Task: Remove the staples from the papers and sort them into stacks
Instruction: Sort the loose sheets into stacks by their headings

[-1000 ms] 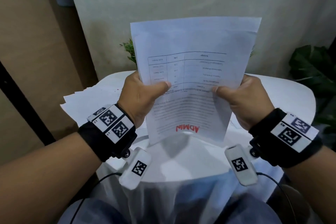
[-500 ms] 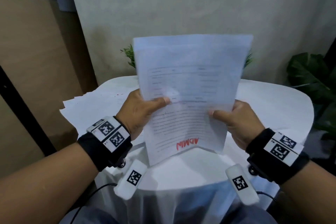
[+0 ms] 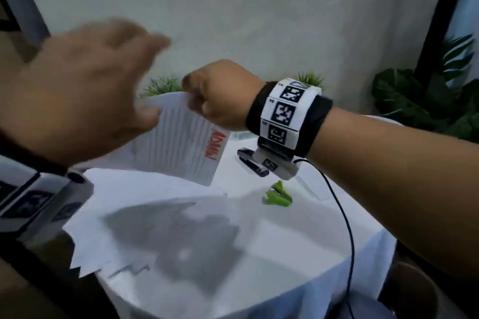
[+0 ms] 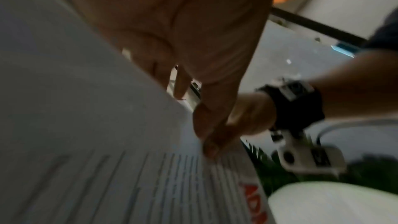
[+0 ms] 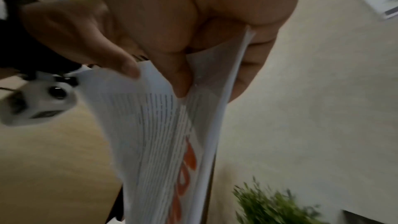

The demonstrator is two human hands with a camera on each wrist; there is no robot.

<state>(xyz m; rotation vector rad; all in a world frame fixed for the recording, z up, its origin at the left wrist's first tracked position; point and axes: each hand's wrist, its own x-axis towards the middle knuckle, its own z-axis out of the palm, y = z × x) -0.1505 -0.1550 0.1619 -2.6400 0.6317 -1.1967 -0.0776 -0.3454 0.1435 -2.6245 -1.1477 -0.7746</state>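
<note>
White-draped round table [image 3: 298, 241], plain wall behind. Item: printed papers [image 3: 186, 147], red-stamped, held above the table's far edge, long axis slanting down toward the left edge, where loose sheets [image 3: 108, 215] lie. Right hand [image 3: 220, 96] pinches the upper corner. Left hand [image 3: 85, 90], fingers spread, blurred, touches the top edge; nearer the sheets. Green staple remover [image 3: 278, 195] and black stapler [image 3: 252, 162] lie below the right wrist, nearer that hand.

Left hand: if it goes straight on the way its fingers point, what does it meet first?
Probably the right hand pinching the ADMIN papers; the left hand points toward it, though blur hides depth.
</note>
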